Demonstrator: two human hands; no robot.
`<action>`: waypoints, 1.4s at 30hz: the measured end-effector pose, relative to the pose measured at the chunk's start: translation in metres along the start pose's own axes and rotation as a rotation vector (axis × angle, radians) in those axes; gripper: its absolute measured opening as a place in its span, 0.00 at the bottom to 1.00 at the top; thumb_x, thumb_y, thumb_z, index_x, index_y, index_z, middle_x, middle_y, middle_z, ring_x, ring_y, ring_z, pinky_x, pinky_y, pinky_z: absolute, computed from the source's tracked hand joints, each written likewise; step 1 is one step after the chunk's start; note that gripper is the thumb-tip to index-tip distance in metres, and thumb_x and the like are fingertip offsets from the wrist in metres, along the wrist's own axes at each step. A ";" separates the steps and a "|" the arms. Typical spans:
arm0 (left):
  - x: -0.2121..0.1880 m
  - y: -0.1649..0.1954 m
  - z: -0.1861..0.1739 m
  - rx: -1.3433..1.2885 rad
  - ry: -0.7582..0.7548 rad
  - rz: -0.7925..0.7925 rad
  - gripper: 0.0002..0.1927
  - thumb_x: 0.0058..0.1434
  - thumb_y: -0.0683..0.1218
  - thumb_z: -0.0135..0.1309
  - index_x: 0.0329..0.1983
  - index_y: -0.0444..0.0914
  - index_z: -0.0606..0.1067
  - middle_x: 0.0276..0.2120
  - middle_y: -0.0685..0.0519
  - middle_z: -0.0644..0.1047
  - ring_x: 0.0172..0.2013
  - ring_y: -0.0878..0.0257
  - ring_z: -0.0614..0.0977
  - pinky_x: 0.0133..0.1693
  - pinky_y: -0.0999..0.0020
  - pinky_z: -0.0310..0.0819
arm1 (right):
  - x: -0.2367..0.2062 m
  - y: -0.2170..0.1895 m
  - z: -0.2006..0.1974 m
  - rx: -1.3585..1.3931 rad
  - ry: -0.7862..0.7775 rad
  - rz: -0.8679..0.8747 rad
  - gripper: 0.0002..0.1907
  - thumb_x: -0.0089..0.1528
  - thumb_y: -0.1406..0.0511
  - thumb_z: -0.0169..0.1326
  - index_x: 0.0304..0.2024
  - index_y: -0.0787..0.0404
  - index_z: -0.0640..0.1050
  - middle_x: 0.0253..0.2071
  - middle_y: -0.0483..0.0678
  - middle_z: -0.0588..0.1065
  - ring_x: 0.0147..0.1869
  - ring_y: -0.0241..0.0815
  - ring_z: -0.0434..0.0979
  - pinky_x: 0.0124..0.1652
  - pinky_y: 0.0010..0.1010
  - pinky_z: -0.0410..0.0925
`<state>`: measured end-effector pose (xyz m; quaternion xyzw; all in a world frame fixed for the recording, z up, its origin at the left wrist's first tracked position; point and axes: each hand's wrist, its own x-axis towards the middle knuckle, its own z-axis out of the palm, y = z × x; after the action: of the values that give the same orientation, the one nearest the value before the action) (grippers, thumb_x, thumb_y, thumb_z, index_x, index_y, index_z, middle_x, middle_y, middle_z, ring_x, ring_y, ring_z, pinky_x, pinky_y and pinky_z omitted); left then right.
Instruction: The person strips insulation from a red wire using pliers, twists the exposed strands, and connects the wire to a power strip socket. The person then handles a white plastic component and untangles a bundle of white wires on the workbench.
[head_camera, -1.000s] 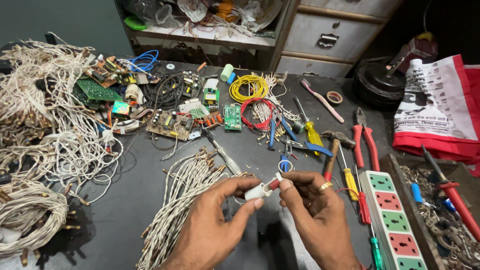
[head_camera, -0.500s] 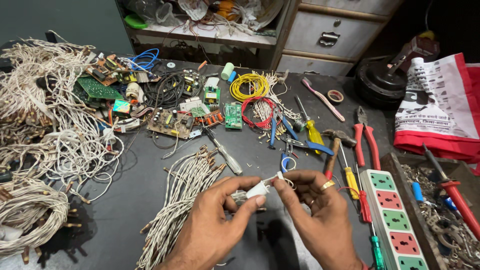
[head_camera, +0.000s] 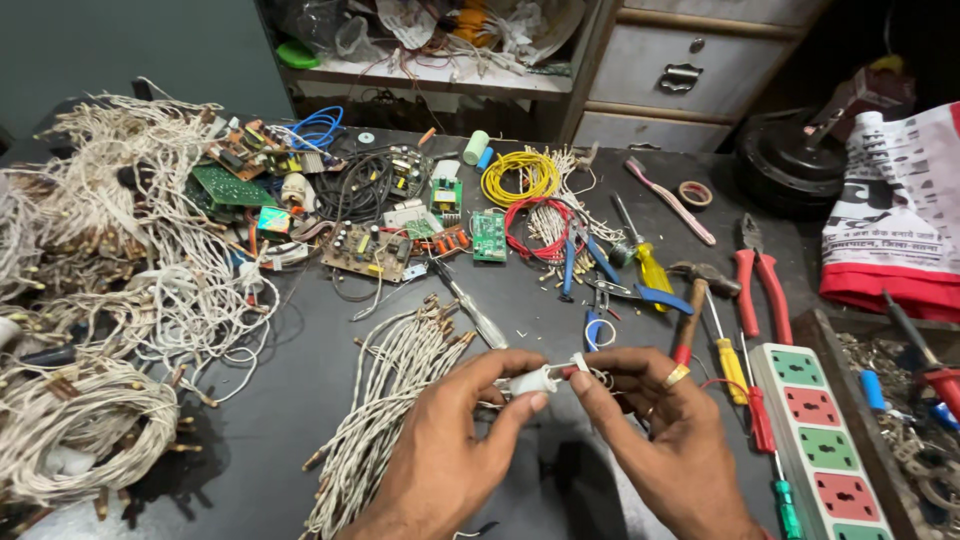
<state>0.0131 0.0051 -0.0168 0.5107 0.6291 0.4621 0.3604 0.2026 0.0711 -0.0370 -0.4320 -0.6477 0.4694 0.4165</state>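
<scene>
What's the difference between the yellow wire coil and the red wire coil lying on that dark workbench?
The yellow wire coil is a tidy, compact ring lying farther from the person; the red wire coil is a looser loop nearer the hands, lying over a bunch of pale wire ends. The red coil lies beside a small green circuit board; the yellow one sits near a pale green spool. Both lie flat, untouched.

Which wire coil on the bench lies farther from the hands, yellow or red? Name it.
The yellow wire coil. It lies toward the back of the bench, beyond the red wire coil, which sits just in front of it, closer to the left hand and right hand.
</scene>
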 end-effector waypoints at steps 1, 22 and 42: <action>0.000 0.001 0.001 0.019 -0.011 -0.008 0.19 0.58 0.51 0.61 0.54 0.47 0.80 0.41 0.55 0.85 0.38 0.61 0.86 0.42 0.66 0.79 | 0.000 0.000 0.000 -0.028 0.007 -0.009 0.13 0.59 0.70 0.61 0.46 0.68 0.79 0.40 0.51 0.83 0.44 0.36 0.84 0.44 0.28 0.76; -0.001 0.003 0.000 0.049 -0.047 0.012 0.17 0.59 0.48 0.60 0.52 0.45 0.80 0.39 0.54 0.82 0.40 0.62 0.85 0.37 0.66 0.78 | 0.001 -0.002 -0.004 -0.122 -0.058 -0.009 0.11 0.60 0.69 0.60 0.44 0.65 0.79 0.37 0.47 0.86 0.38 0.31 0.83 0.41 0.25 0.76; 0.001 0.001 0.002 -0.161 -0.093 -0.014 0.16 0.58 0.48 0.61 0.50 0.41 0.81 0.36 0.53 0.85 0.38 0.67 0.86 0.41 0.70 0.80 | 0.007 0.004 -0.007 0.082 -0.116 0.165 0.14 0.62 0.65 0.58 0.47 0.69 0.80 0.39 0.50 0.82 0.39 0.35 0.79 0.40 0.28 0.74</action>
<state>0.0144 0.0067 -0.0167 0.4965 0.5762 0.4845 0.4322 0.2076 0.0803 -0.0390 -0.4385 -0.6131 0.5524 0.3559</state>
